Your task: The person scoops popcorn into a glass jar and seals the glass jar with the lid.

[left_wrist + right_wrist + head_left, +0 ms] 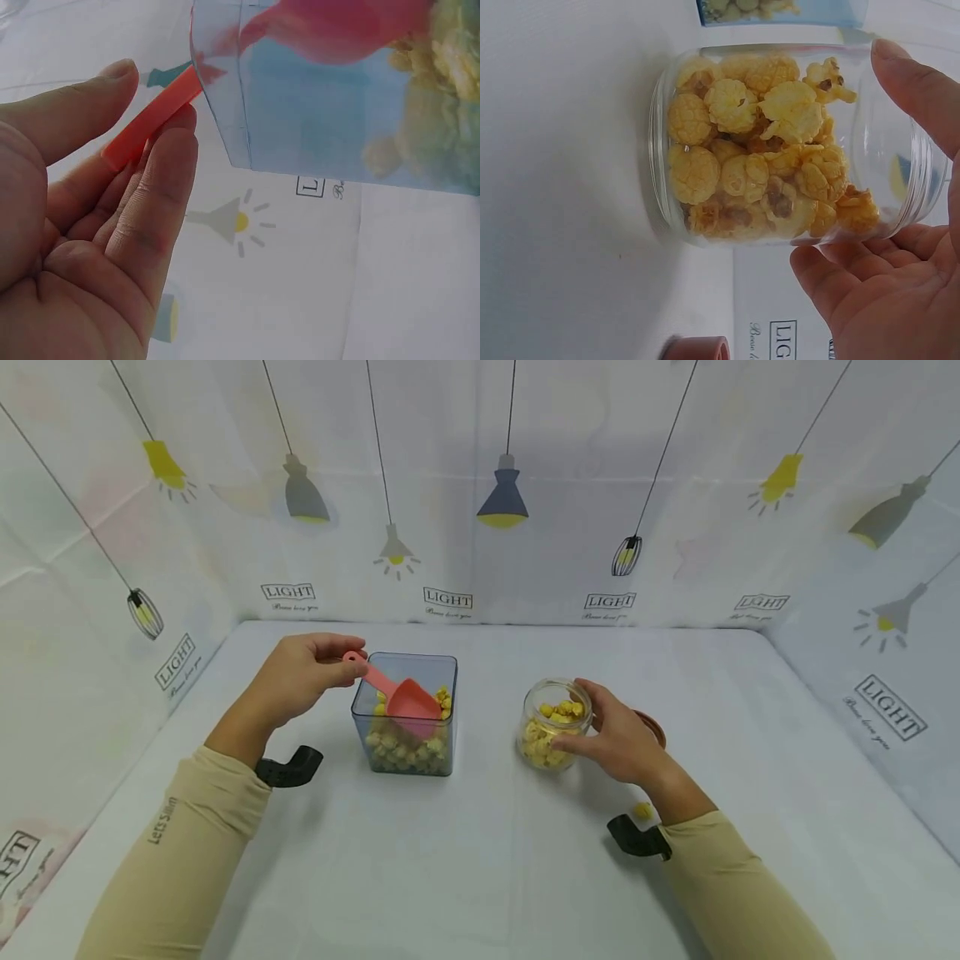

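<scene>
My left hand holds the end of a pink scoop's handle between thumb and fingers. The bowl of the scoop lies inside a clear bluish square container, over the popcorn in it. In the left wrist view the handle lies against the fingers. On the right, my right hand grips an open glass jar near its rim, thumb on one side and fingers on the other. More popcorn fills much of the jar, which stands upright on the table.
Behind the right hand lies a round brown lid, partly hidden. One loose piece of popcorn lies by the right wrist. White cloth covers the table, and a lamp-printed backdrop closes off the back and sides.
</scene>
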`<state>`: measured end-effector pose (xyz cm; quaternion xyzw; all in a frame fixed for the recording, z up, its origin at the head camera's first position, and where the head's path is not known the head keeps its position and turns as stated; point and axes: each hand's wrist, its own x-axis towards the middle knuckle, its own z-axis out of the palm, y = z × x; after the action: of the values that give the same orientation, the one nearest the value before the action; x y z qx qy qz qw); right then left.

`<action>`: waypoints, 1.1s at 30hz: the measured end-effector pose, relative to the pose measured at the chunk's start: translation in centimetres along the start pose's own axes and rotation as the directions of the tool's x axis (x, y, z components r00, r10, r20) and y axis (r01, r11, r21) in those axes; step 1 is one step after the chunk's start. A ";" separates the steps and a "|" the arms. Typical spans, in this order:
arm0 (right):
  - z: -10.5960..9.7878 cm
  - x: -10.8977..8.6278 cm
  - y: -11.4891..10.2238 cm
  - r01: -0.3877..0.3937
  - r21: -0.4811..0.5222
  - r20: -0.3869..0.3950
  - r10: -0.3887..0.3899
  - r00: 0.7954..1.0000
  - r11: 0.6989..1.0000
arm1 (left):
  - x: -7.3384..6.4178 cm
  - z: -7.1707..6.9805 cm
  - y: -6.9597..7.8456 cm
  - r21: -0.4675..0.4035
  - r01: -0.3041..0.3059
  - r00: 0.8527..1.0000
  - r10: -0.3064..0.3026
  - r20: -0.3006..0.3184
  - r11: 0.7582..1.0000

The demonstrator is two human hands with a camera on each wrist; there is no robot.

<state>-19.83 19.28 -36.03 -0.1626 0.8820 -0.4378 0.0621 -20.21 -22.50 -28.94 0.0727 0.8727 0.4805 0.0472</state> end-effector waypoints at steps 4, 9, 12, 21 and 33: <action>-0.1 0.0 -0.1 -0.011 0.008 0.009 0.011 1.000 1.000 | 0.0 -0.3 -0.3 0.001 0.007 1.000 -0.007 -0.010 1.000; -0.1 0.0 -0.1 -0.020 0.006 0.007 0.020 1.000 1.000 | 0.0 -0.6 -0.6 -0.002 0.019 0.998 -0.019 -0.064 1.000; 0.0 0.0 -0.1 -0.018 0.002 0.000 0.018 1.000 1.000 | 0.0 -0.7 -0.5 -0.004 -0.001 0.995 0.000 -0.102 1.000; -0.1 0.0 0.0 -0.020 0.014 -0.014 0.020 1.000 1.000 | -0.1 -0.2 -0.1 0.078 -0.053 0.978 0.067 -0.198 0.996; -1.1 -0.5 -1.1 0.043 -0.032 -0.079 -0.045 0.996 0.999 | -0.3 2.4 2.0 0.312 -0.102 0.948 0.188 -0.257 0.944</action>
<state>-19.38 19.63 -34.54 -0.1654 0.8865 -0.4319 0.0148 -19.34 -19.48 -28.54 0.0740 0.9243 0.3526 -0.1256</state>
